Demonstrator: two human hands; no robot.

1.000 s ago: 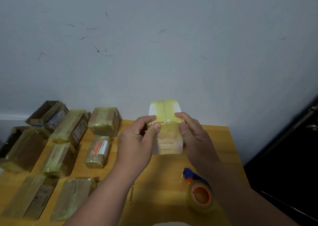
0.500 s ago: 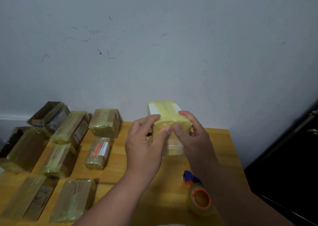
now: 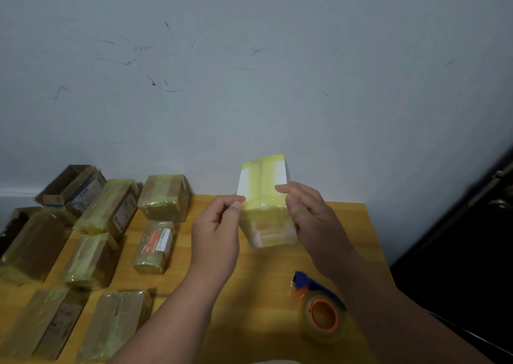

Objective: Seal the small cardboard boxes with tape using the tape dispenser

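A person's left hand (image 3: 219, 225) and right hand (image 3: 308, 213) hold a small taped box (image 3: 265, 202) above the worktop (image 3: 266, 275), fingers (image 3: 286, 190) clamped on its two sides. The tape dispenser (image 3: 319, 305) lies idle below the box. The grip looks light — a slip could drop the box or crease its tape — and wrapped boxes (image 3: 111, 211) crowd its left.
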